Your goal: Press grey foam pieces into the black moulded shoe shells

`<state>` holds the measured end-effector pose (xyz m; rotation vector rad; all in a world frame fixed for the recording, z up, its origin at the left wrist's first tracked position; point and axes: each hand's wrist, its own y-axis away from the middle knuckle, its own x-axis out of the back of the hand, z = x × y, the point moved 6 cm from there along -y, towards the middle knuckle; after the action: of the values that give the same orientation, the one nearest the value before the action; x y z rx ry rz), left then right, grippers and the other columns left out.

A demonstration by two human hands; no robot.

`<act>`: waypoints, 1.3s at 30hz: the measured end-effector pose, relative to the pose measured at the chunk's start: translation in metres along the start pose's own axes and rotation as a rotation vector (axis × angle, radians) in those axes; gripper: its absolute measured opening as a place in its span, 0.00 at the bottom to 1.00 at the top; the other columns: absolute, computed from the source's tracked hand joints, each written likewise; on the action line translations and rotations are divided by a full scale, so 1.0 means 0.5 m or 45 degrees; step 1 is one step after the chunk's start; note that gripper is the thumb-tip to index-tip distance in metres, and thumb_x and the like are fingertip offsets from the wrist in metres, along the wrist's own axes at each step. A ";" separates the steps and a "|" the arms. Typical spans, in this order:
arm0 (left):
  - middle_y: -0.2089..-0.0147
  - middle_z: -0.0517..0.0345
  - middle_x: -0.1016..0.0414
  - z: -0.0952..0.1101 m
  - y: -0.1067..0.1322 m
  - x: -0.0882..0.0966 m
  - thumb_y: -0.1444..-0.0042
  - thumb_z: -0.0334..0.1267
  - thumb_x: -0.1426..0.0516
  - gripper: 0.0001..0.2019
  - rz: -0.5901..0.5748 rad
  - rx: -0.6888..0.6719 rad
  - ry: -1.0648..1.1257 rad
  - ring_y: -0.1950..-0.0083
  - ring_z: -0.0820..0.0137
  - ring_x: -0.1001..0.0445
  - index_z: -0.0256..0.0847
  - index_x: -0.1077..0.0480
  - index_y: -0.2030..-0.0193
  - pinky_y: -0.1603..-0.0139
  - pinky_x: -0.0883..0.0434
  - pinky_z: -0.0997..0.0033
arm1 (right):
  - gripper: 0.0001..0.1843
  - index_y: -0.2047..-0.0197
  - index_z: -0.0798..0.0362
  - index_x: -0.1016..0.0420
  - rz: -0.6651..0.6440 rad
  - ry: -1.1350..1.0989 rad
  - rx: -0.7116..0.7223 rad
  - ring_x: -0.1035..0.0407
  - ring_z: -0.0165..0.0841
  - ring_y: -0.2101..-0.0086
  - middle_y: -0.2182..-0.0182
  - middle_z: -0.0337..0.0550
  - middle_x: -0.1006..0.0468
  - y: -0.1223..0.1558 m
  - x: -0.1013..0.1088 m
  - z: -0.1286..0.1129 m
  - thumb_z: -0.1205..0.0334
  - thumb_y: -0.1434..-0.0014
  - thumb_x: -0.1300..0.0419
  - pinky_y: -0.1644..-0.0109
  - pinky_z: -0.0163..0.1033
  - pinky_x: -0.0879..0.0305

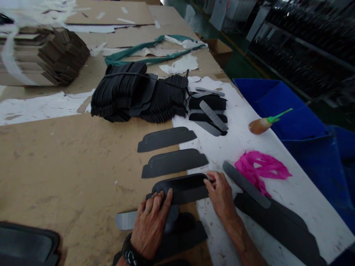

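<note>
**Black panel (180,188) pressed and pinched**

On the cardboard-covered bench (55,166), beside a tied stack of black pieces (119,92), this panel lies nearest the person. The open left hand (149,225) presses it flat; the right hand (222,195) grasps its end.

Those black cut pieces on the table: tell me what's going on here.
A person's left hand presses flat on a black cut piece lying on the cardboard-covered table, and the right hand touches its right end. Two similar pieces lie in a row beyond it, with bundled black stacks farther back.
</note>
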<state>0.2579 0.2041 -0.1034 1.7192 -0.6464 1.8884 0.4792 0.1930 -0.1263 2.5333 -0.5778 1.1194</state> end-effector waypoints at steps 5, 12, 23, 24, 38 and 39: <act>0.50 0.49 0.33 0.002 0.003 -0.002 0.49 0.18 0.54 0.30 0.016 -0.027 -0.078 0.52 0.62 0.35 0.42 0.41 0.40 0.56 0.35 0.61 | 0.16 0.54 0.58 0.33 0.053 -0.212 -0.155 0.33 0.29 0.73 0.64 0.48 0.31 0.000 0.019 0.036 0.62 0.44 0.51 0.77 0.33 0.33; 0.51 0.48 0.33 0.006 0.000 0.001 0.50 0.18 0.55 0.29 0.059 -0.058 -0.088 0.53 0.62 0.35 0.39 0.39 0.41 0.56 0.35 0.61 | 0.19 0.52 0.54 0.30 0.189 0.134 0.574 0.36 0.34 0.51 0.55 0.47 0.29 0.063 0.030 -0.038 0.71 0.40 0.57 0.46 0.42 0.37; 0.49 0.50 0.33 -0.001 0.005 0.004 0.51 0.17 0.55 0.31 -0.051 -0.036 -0.056 0.51 0.64 0.36 0.39 0.42 0.40 0.53 0.36 0.63 | 0.26 0.44 0.53 0.35 -0.064 0.510 0.863 0.40 0.35 0.48 0.46 0.42 0.34 0.092 -0.053 -0.065 0.77 0.43 0.57 0.44 0.44 0.42; 0.49 0.50 0.33 -0.004 0.008 0.005 0.52 0.16 0.56 0.31 -0.058 -0.036 -0.055 0.50 0.64 0.36 0.38 0.42 0.40 0.53 0.36 0.63 | 0.25 0.45 0.54 0.34 -0.063 0.506 0.872 0.39 0.35 0.48 0.46 0.42 0.34 0.089 -0.051 -0.064 0.77 0.43 0.57 0.44 0.43 0.42; 0.53 0.49 0.30 -0.129 0.101 0.034 0.51 0.21 0.56 0.24 -0.389 0.379 0.161 0.52 0.63 0.31 0.35 0.37 0.46 0.50 0.34 0.63 | 0.15 0.52 0.55 0.33 -0.059 0.546 0.463 0.35 0.38 0.58 0.60 0.46 0.29 0.025 0.011 -0.033 0.61 0.43 0.45 0.53 0.42 0.36; 0.52 0.48 0.29 -0.139 0.117 0.037 0.51 0.22 0.56 0.24 -0.382 0.424 0.194 0.52 0.63 0.30 0.35 0.38 0.46 0.50 0.33 0.63 | 0.15 0.53 0.54 0.32 -0.080 0.564 0.438 0.35 0.38 0.58 0.61 0.46 0.29 0.027 0.010 -0.034 0.61 0.44 0.44 0.54 0.42 0.36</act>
<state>0.1659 0.2053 -0.0921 1.7285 -0.0100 1.9606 0.4650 0.1877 -0.1100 2.4181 -0.1999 1.8157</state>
